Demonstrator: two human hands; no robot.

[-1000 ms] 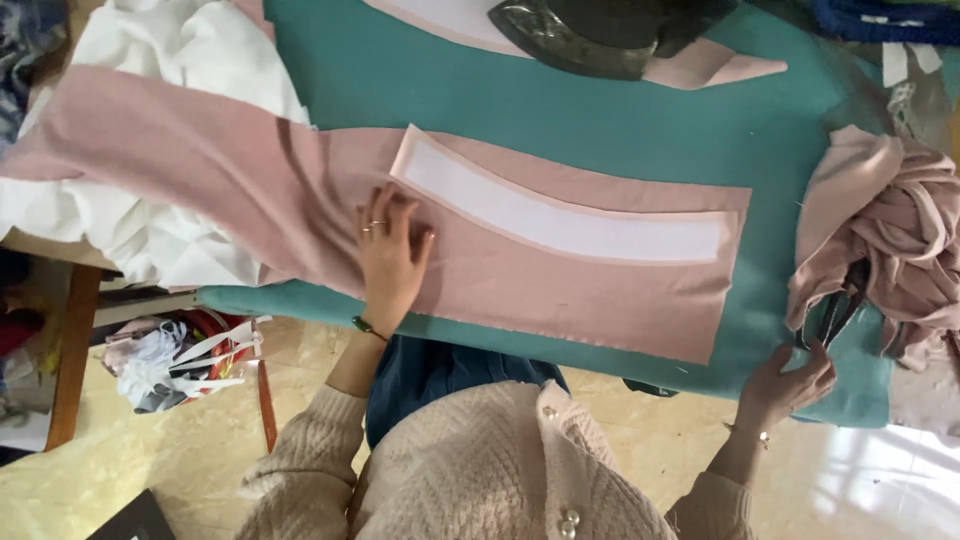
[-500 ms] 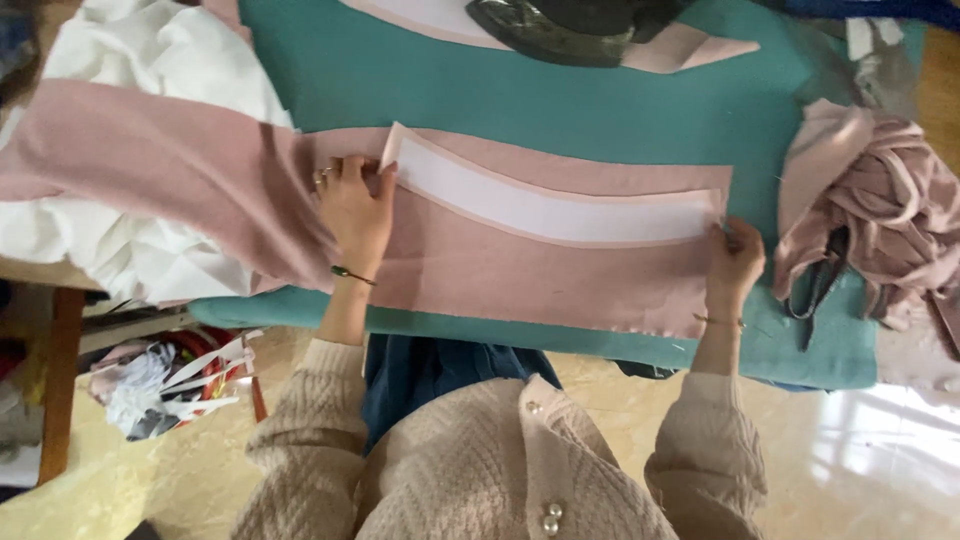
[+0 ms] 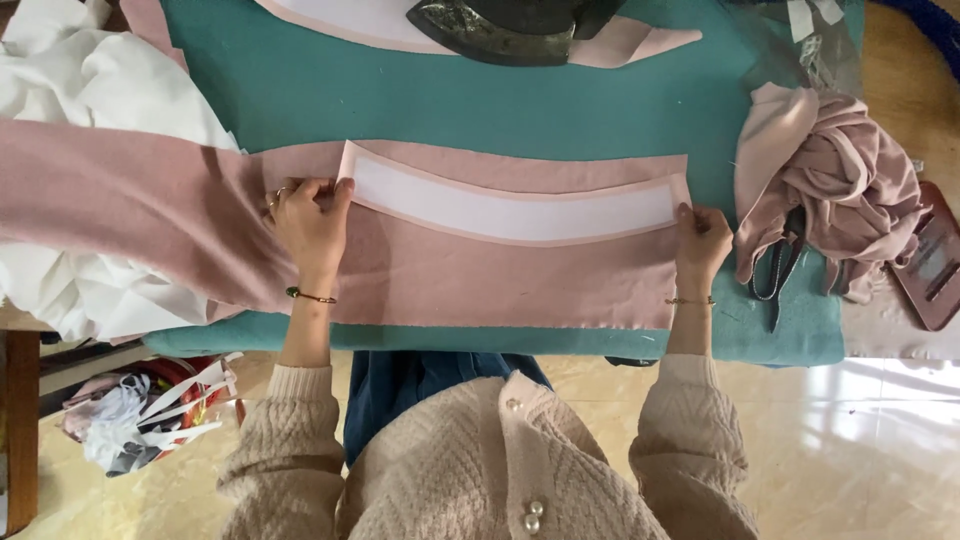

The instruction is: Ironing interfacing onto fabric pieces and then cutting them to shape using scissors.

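A long pink fabric piece (image 3: 480, 275) lies across the teal padded table (image 3: 450, 95). On it rests a curved white strip (image 3: 510, 210) edged in pink. My left hand (image 3: 305, 220) pinches the left end of the strip and the pink fabric under it. My right hand (image 3: 702, 245) grips the right end of the strip at the fabric's edge. Both ends look pulled taut between my hands.
White cloth (image 3: 95, 90) is heaped at the left. A bundle of pink fabric (image 3: 830, 180) lies at the right over black-handled scissors (image 3: 775, 275). A dark iron (image 3: 500, 25) sits at the far edge on another pink piece. A basket of scraps (image 3: 150, 415) stands on the floor.
My right hand came up from the table's front right corner to the strip's right end. My left hand slid to the strip's left end and now pinches it.
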